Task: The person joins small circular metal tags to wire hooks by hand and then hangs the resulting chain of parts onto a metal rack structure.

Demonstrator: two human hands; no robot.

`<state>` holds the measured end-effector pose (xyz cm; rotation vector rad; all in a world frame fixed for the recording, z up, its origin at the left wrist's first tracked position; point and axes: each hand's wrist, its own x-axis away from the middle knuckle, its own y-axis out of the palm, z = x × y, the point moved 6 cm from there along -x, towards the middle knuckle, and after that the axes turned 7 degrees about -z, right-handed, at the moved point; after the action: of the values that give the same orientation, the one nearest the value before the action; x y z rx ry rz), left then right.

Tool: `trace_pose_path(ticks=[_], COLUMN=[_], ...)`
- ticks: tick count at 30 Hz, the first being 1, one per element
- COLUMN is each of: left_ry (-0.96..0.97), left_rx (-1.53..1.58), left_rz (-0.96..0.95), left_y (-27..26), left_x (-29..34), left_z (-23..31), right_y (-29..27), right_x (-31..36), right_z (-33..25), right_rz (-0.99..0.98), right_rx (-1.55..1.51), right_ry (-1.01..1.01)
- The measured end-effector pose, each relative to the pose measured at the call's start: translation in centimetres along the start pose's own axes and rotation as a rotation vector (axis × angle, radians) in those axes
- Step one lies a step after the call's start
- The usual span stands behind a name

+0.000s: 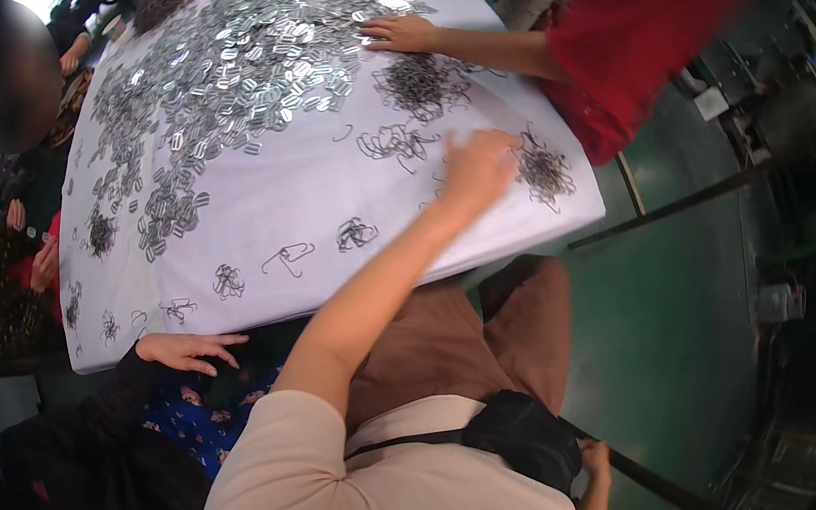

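My left hand (477,174) reaches across over the near right part of the white-covered table (250,192). It is smeared by motion, so its fingers do not show clearly. Right beside its fingertips lies a tangled pile of thin dark wire hooks (544,171). A looser heap of bent wire hooks (397,143) is just to its left. Low at the right, next to a black pouch (522,438) at my waist, is my right hand (594,457). It is by a dark bar, and whether it grips anything cannot be made out.
A wide spread of flat silvery slotted buckles (255,61) covers the far table. Small hook clusters (228,281) line the near edge. A red-sleeved person's hand (400,34) touches the buckles. At my left, another person's hand (188,353) extends from a dark sleeve.
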<state>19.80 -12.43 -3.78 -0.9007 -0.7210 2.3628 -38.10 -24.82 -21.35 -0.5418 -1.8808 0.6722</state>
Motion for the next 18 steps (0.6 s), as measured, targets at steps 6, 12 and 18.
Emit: trace_pose_path(ticks=[6, 12, 18], left_ry=[-0.477, -0.265, -0.241], left_rx=[-0.205, -0.700, -0.595], left_rz=[0.275, -0.096, -0.213], left_y=[-10.9, -9.2, -11.1], left_x=[-0.7, -6.3, -4.1], left_z=[-17.6, -21.8, -22.0], right_y=[-14.3, -15.9, -15.5], right_x=[-4.4, -5.3, -3.5], right_z=[-17.8, -31.1, -37.6], right_rz=[0.194, 0.186, 0.043], right_rx=[0.425, 0.471, 0.515], right_ry=[-0.183, -0.497, -0.678])
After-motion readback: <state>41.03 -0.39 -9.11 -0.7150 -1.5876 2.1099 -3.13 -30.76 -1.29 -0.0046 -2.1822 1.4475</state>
